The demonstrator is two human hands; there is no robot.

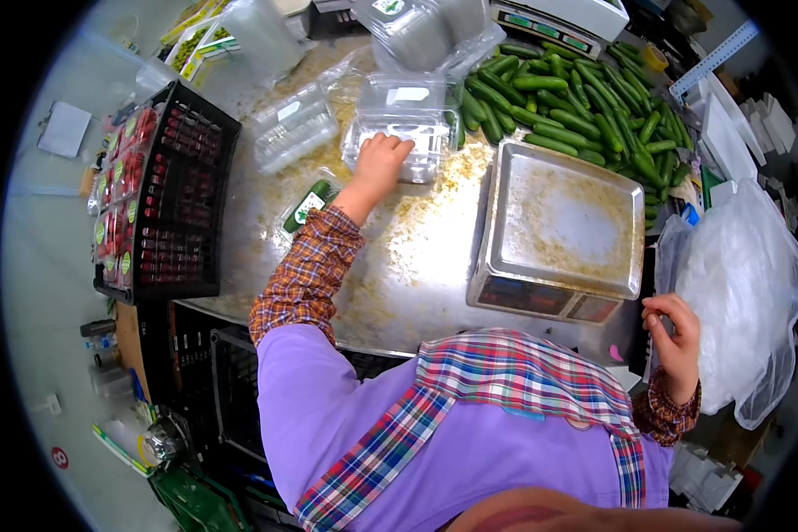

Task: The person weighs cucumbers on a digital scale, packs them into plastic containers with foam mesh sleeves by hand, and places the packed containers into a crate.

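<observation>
My left hand (pixel 381 168) reaches over the metal table (pixel 399 301), its fingers at the front edge of an open clear plastic container (pixel 426 142); whether they grip it is hard to tell. Left of it lies another clear container (pixel 294 129). A packed cucumber tray (pixel 310 206) with a white and green label sits beside my left forearm. My right hand (pixel 674 341) hangs beyond the table's right side, near a large clear bag (pixel 740 293), its fingers curled and no object visible in them.
A heap of cucumbers (pixel 585 106) covers the back right. An upturned-looking metal tray (pixel 563 217) rests on a box at the right. Stacked containers (pixel 417 35) stand at the back, near a scale (pixel 545 31). A black crate (pixel 186 191) of red packs is at the left.
</observation>
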